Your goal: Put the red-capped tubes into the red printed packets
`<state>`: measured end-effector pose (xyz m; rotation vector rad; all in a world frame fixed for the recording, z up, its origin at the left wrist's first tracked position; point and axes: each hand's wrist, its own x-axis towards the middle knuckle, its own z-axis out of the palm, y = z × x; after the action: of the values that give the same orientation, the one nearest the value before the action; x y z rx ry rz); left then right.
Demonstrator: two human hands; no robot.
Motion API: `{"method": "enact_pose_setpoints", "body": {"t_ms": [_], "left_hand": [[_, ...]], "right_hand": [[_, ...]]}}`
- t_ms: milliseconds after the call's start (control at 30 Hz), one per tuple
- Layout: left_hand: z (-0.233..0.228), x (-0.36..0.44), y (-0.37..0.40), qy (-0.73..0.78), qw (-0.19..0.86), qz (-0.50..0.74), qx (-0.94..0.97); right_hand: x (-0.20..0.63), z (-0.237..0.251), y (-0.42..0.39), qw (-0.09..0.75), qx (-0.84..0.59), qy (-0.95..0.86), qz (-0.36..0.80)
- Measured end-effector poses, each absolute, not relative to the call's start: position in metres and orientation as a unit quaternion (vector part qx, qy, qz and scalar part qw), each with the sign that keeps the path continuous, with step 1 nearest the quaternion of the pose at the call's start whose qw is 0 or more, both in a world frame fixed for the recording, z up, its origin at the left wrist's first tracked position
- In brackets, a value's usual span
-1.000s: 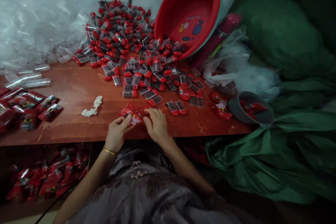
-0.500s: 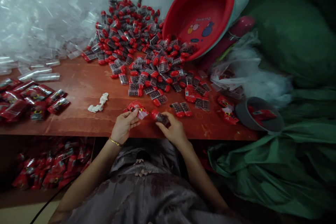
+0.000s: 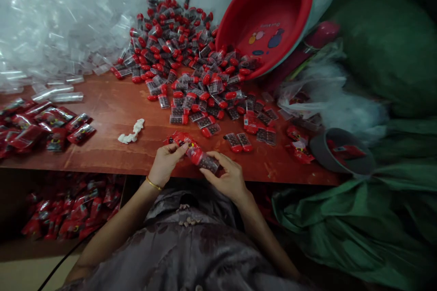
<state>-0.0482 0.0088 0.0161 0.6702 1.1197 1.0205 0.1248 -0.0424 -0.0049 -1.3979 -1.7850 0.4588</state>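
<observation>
My left hand (image 3: 167, 161) pinches a red printed plastic wrapper (image 3: 182, 138) just above the table's front edge. My right hand (image 3: 228, 175) is closed around a small clear container with a red cap and dark contents (image 3: 207, 162). The container's red end meets the wrapper's edge; whether it is inside the wrapper I cannot tell. Beyond my hands spreads a large pile of similar red-capped containers (image 3: 177, 50). Two of them (image 3: 238, 142) lie side by side near my right hand.
Filled red packets (image 3: 51, 122) lie at the left, with clear tubes (image 3: 64, 96) behind them. A crumpled white strip (image 3: 132, 132) sits on the wooden table (image 3: 105, 111). A red basin (image 3: 256, 18) leans at the back; a grey bowl (image 3: 317, 148) stands right. More packets (image 3: 75, 211) fill the shelf below.
My right hand has brought the red-capped container left against the wrapper in my left hand. The view has shifted slightly.
</observation>
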Motion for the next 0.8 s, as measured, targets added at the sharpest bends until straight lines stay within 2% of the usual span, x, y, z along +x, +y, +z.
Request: {"method": "enact_pose_setpoints", "body": {"t_ms": [433,800], "left_hand": [[0.007,-0.026,0.004,0.447,0.712,0.494,0.222],[0.011,-0.018,0.012,0.407,0.716,0.494,0.278]], "right_hand": [[0.107,-0.009,-0.033,0.443,-0.581,-0.672,0.122],[0.094,-0.008,-0.029,0.492,-0.592,-0.612,0.181]]}}
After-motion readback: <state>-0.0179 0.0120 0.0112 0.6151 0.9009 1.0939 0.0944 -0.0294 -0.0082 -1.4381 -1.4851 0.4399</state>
